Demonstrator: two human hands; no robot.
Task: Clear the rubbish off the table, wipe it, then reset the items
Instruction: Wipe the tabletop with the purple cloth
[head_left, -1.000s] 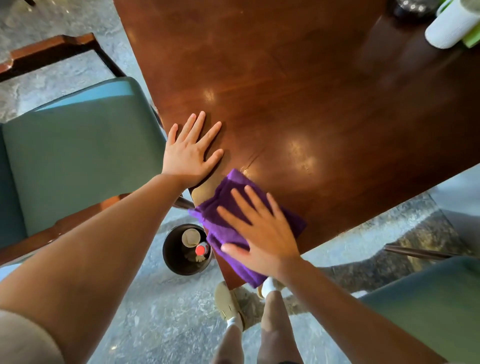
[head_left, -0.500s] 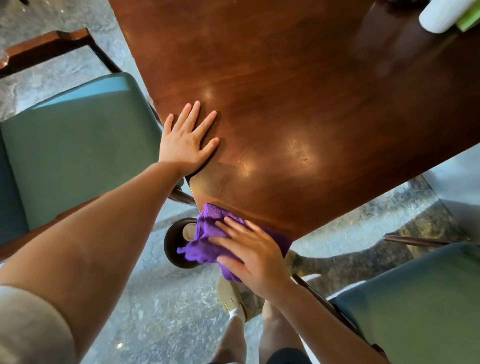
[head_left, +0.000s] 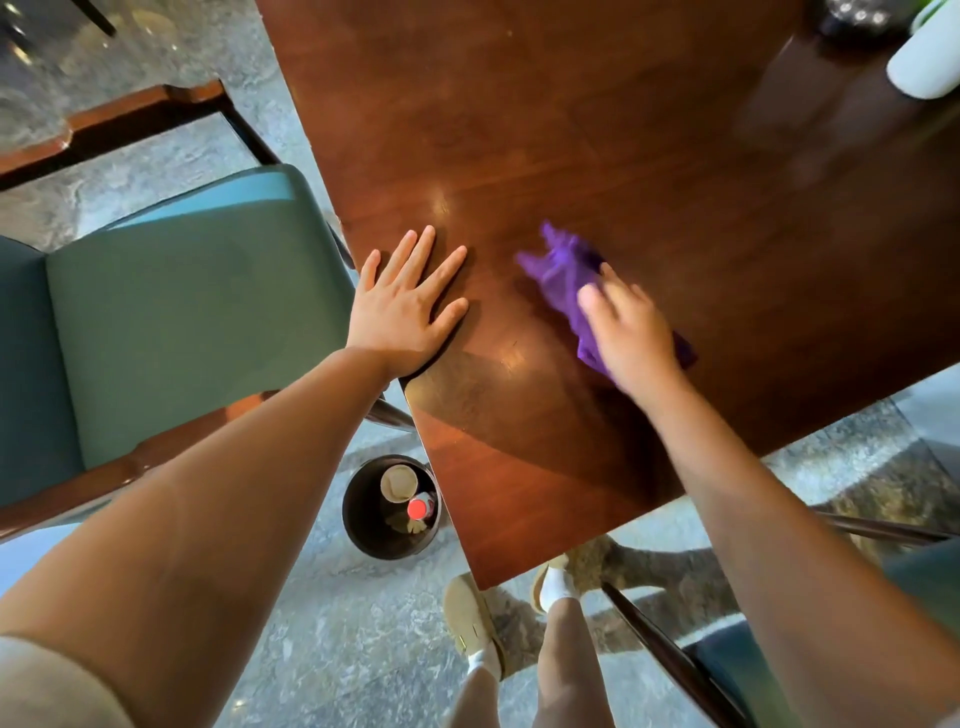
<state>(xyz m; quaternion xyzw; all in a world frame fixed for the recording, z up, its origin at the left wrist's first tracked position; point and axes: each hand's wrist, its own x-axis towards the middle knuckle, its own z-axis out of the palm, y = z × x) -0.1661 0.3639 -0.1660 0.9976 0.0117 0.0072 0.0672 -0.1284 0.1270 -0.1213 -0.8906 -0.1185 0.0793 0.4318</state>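
Nearest, two legs and tan shoes are being seen on the grey stone floor, just short of the table's near corner. Left of that corner a dark round bin is standing on the floor, with a paper cup and a red-capped bottle lying inside it.

The left hand is being laid flat on the table at its left edge, fingers spread and palm down, gripping nothing. Half a second ago it was being pressed at the same edge, so its place is being kept.

The cloth is what differs. Earlier it was being dragged off the near corner, bunched over the bin; now it is being swept across the tabletop, further in and to the right of the left hand. The right hand is being held on top of the cloth's near half, fingers loosely spread and pressing down on it rather than pinching it. The far end of the cloth is sticking out beyond the fingertips toward the far left, and both hand and cloth are being blurred by motion.

A teal chair is standing left of the table, another at the near right. At the far right corner a white cylinder and a dark object are being left on the wood.
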